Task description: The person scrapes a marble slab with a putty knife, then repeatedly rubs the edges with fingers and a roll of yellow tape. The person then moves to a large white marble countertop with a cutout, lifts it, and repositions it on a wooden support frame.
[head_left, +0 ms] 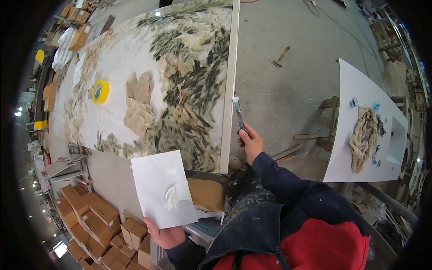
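Observation:
My left hand (167, 236) grips the lower edge of a white sheet (153, 180), thumb on top. A smear of white paste (171, 196) lies on the sheet. My right hand (253, 143) is closed around the handle of a putty knife (238, 110). The knife's blade points away from me, its tip at the pale edge (228, 96) of a large stone slab (191, 67). That slab is patterned in dark green, white and brown. On its top lie a pair of beige work gloves (139, 105) and a yellow roll of tape (101, 92).
To the right, a white panel (344, 159) on a wooden stand carries a crumpled tan cloth (363, 139) and blue scraps. A hammer (281, 57) lies on the concrete floor (297, 85) beyond my right hand. Several cardboard boxes (96, 215) are stacked at the lower left.

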`<action>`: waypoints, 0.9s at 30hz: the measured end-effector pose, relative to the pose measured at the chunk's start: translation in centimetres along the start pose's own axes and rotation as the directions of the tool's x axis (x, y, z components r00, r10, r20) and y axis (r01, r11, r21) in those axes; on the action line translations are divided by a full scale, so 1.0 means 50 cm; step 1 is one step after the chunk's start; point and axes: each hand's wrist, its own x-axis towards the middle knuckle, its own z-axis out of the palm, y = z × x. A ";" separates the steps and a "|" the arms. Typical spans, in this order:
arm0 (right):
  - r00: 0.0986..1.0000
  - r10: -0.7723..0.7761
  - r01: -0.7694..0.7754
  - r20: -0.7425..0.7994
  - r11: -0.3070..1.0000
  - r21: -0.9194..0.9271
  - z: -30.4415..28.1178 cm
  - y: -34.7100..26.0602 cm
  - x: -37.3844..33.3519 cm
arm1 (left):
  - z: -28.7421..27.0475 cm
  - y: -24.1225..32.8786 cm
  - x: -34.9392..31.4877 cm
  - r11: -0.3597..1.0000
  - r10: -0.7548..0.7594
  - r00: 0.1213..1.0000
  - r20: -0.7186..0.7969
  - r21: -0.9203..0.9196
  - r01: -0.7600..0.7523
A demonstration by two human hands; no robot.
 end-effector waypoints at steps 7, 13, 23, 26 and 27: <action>0.987 -0.148 0.145 -0.056 0.988 -0.047 0.000 -0.126 -0.153 | -0.033 -0.010 0.002 0.986 -0.063 0.994 0.089 -0.150 0.076; 0.613 -0.107 0.709 0.783 0.512 -0.485 0.045 -0.335 -0.408 | -0.062 -0.020 0.014 0.978 -0.073 0.990 0.120 -0.186 0.095; 0.577 -0.181 0.815 0.797 0.059 -0.577 0.086 -0.339 -0.510 | -0.087 -0.013 0.000 0.989 0.017 0.989 0.144 -0.146 0.004; 0.692 -0.188 0.721 0.697 0.136 -0.680 0.048 -0.320 -0.485 | -0.098 -0.016 0.000 0.994 0.033 0.997 0.063 -0.102 -0.027; 0.781 -0.189 0.624 0.595 0.267 -0.734 0.026 -0.297 -0.458 | -0.099 -0.012 0.003 0.990 0.018 0.998 0.053 -0.144 -0.010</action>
